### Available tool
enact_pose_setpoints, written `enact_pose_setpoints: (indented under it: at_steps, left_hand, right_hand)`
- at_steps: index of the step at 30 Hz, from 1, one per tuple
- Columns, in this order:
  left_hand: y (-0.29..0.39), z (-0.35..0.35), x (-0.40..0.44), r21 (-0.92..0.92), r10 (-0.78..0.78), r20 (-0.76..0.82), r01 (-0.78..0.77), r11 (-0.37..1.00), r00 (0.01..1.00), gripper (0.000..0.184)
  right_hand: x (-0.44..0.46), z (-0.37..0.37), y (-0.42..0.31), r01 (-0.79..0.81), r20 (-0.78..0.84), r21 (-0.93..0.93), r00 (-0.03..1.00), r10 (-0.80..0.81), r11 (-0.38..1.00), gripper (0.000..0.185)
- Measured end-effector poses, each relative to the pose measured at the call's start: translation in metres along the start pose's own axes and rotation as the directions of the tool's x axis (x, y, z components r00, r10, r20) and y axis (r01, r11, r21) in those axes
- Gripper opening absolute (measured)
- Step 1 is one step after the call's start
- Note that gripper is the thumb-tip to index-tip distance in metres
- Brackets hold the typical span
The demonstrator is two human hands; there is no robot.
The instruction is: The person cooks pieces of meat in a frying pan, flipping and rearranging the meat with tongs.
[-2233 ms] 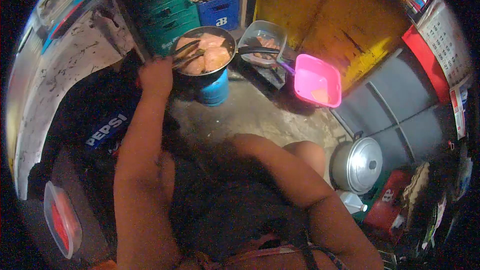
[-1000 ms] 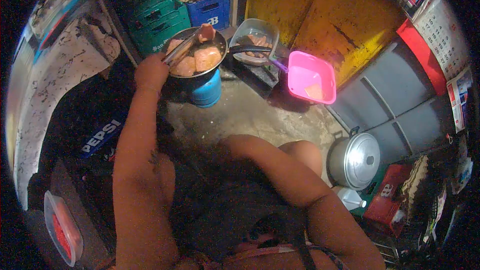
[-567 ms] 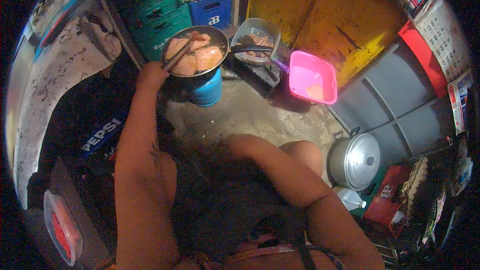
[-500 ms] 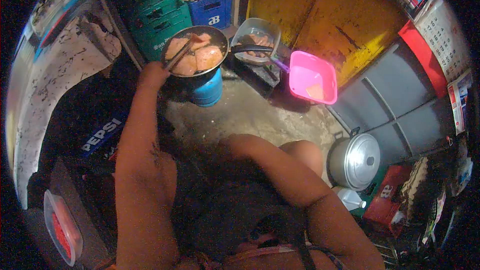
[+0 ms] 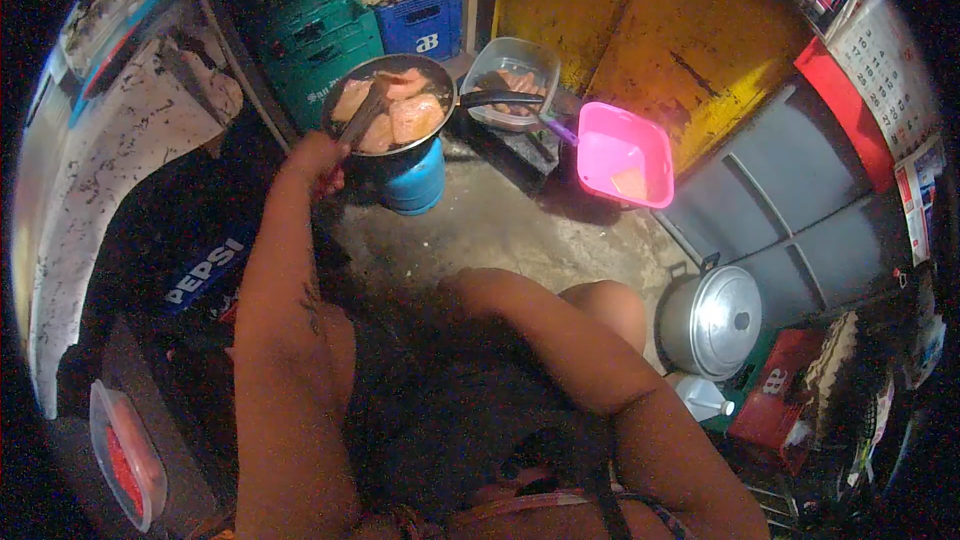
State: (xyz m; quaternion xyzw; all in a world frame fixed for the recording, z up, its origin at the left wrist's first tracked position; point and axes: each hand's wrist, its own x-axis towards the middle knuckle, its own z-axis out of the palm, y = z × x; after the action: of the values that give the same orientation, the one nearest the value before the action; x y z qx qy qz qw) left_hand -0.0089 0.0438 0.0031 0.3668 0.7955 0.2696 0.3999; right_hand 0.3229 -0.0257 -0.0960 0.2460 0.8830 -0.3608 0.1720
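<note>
Meat (image 5: 416, 118) lies in several thick, pinkish pieces across the round pan (image 5: 438, 80), glossy on top, with dark gaps showing between them. Nearest the wearer, well to the left of the pan and toward the body, a clear tub (image 5: 152, 455) has something bright red in it. Well to the right of the pan, also on the near side, are a red crate (image 5: 775, 390), a white jug (image 5: 697, 397) and a lidded metal pot (image 5: 715, 320). The right hand (image 5: 468, 292) is in shadow, on the near side of the pan and well apart from it; whether its fingers are spread or closed I cannot tell. The left hand (image 5: 318, 160), at the pan's near left edge, is clamped on the tongs (image 5: 362, 118), which reach in over the meat. A blue canister (image 5: 415, 183) stands below the pan. Right of the pan is a pink basin (image 5: 590, 155) with one pale piece inside; between the two, a clear box (image 5: 545, 60) of brownish pieces sits behind the pan's black handle (image 5: 500, 97). Beyond the pan are a green crate (image 5: 330, 35) and a blue crate (image 5: 420, 20).
</note>
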Motion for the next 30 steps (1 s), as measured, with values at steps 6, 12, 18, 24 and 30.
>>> enact_pose_setpoints:
  at_steps: [6,12,18,24,30]
  left_hand:
    - [0.001,-0.002,-0.007,0.044,-0.001,-0.011,0.002,0.999,1.000,0.023]
    - [-0.012,-0.005,0.008,-0.193,-0.002,0.069,0.015,0.981,0.998,0.031]
    - [-0.006,-0.001,-0.005,-0.427,0.037,0.065,-0.006,0.904,0.997,0.033]
    - [-0.016,-0.005,0.005,-0.290,0.072,0.073,-0.048,0.956,0.995,0.028]
    - [-0.009,-0.009,-0.001,0.282,0.158,-0.051,-0.138,0.949,0.986,0.030]
  right_hand:
    - [-0.008,-0.012,-0.011,0.009,0.058,0.019,0.998,-0.010,1.000,0.051]
    - [-0.010,-0.018,-0.017,0.025,0.084,0.041,0.996,-0.028,0.999,0.052]
    - [0.001,-0.003,-0.002,0.000,0.051,0.009,0.999,0.000,1.000,0.050]
    - [-0.003,-0.004,-0.007,0.051,0.023,0.025,0.998,-0.051,0.998,0.050]
    - [-0.001,-0.006,-0.012,0.005,0.045,-0.007,0.999,-0.004,1.000,0.052]
